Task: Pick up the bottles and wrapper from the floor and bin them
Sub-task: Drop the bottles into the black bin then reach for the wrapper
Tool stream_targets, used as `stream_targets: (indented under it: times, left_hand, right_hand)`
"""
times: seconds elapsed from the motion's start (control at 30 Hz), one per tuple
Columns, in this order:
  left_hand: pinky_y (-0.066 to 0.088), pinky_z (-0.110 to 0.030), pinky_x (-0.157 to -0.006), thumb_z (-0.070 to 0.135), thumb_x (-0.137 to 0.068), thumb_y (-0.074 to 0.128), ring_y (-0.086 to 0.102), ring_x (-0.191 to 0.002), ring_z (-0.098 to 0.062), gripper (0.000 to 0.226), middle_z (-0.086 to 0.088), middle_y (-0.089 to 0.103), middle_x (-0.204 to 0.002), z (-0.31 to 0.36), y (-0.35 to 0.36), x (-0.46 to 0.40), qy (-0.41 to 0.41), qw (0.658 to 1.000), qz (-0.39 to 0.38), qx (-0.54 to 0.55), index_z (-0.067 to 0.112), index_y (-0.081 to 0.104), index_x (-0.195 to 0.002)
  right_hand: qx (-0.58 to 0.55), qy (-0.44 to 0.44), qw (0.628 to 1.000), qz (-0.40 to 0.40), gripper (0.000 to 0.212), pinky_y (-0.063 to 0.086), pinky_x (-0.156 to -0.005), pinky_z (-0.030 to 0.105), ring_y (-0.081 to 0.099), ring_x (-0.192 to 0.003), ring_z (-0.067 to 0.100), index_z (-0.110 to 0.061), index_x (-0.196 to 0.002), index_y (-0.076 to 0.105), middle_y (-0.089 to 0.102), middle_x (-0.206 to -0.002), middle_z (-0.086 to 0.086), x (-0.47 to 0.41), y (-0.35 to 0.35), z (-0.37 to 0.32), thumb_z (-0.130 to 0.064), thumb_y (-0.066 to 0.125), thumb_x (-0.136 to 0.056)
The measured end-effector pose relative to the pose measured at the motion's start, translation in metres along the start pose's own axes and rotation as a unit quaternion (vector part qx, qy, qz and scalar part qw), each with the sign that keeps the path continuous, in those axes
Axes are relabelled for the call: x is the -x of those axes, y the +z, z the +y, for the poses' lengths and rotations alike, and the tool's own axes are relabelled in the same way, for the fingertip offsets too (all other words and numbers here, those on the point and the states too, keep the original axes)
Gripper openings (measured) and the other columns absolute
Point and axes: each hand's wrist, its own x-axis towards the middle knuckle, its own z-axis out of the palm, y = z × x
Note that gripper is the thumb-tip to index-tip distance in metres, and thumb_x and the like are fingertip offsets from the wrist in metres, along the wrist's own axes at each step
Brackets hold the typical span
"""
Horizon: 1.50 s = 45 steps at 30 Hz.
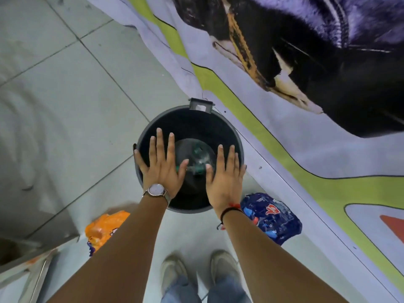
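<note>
Shoes (197,274): at 6 o'clock, two pale shoes under blue trouser legs, standing on the tiled floor (65,101).
Orange wrapper (105,228): at 8 o'clock, crumpled on the floor beside the left forearm, bright orange with a purple edge, partly hidden by the arm.
Blue wrapper (273,217): at 4 o'clock, crinkled dark blue with a red-and-white logo, lying on the floor just beside the bin and the right wrist.
Left hand (162,165): flat, palm down over the near-left part of the bin mouth, fingers (160,141) spread wide and holding nothing; a watch (156,190) on the wrist.
Right hand (225,173): flat, palm down over the near-right part of the bin mouth, digits splayed, empty; a dark and red cord at the wrist.
Bin (227,127): at centre, round, dark grey, open, with a hinge tab at 12 o'clock.
Bottles (197,159): inside the bin at its bottom, clear plastic with green caps and bands, dim in the shadow; their number is unclear.
Banner (306,127): from 12 to 4 o'clock, a printed sheet on the floor, lavender and lime with a dark picture.
</note>
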Motion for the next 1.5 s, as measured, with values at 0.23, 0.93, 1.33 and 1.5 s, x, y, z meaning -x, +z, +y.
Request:
stream_targets:
  times: [0.23, 0.93, 1.33, 1.5]
  left_hand:
    - [0.017, -0.064, -0.105, 0.056, -0.085, 0.022, 0.027, -0.137, -0.031, 0.071, -0.016, 0.021, -0.152, 0.093, -0.004, 0.038, 0.158, 0.987, 0.013, -0.012, 0.015, 0.018, -0.143]
    - [-0.005, -0.065, -0.108, 0.063, -0.087, 0.017, -0.009, -0.141, -0.038, 0.066, -0.021, -0.009, -0.154, 0.144, 0.292, 0.094, 0.274, 0.903, -0.248, -0.22, 0.035, -0.007, -0.142]
    - [-0.012, -0.066, -0.106, 0.056, -0.091, 0.013, -0.004, -0.143, -0.027, 0.068, -0.004, 0.008, -0.157, 0.127, 0.278, 0.103, 0.202, 0.904, -0.32, -0.197, 0.014, 0.004, -0.145]
    - [-0.012, -0.066, -0.105, 0.058, -0.09, 0.009, -0.006, -0.143, -0.025, 0.071, -0.002, 0.006, -0.157, 0.081, 0.208, 0.158, 0.092, 0.911, -0.366, -0.165, 0.013, 0.002, -0.144]
  right_hand:
    - [0.024, 0.12, 0.992, 0.013, 0.077, 0.013, -0.111, 0.061, 0.035, -0.138, 0.028, -0.017, -0.141, 0.035, 0.032, -0.152, 0.01, 0.105, -0.034, 0.124, -0.057, -0.005, -0.089]
    - [-0.124, 0.426, 0.881, -0.163, 0.052, 0.007, -0.108, 0.069, 0.002, -0.145, 0.029, -0.041, -0.143, 0.018, -0.012, -0.158, 0.009, 0.118, 0.148, 0.326, -0.054, 0.031, -0.094]
    - [-0.143, 0.413, 0.892, -0.116, 0.055, 0.015, -0.11, 0.065, 0.035, -0.134, 0.03, -0.021, -0.144, 0.027, 0.025, -0.154, 0.003, 0.128, 0.152, 0.308, -0.044, 0.038, -0.095]
    - [-0.135, 0.366, 0.906, -0.166, 0.053, 0.016, -0.112, 0.062, 0.038, -0.133, 0.026, -0.021, -0.144, 0.028, 0.027, -0.152, 0.002, 0.175, 0.119, 0.232, -0.042, 0.038, -0.096]
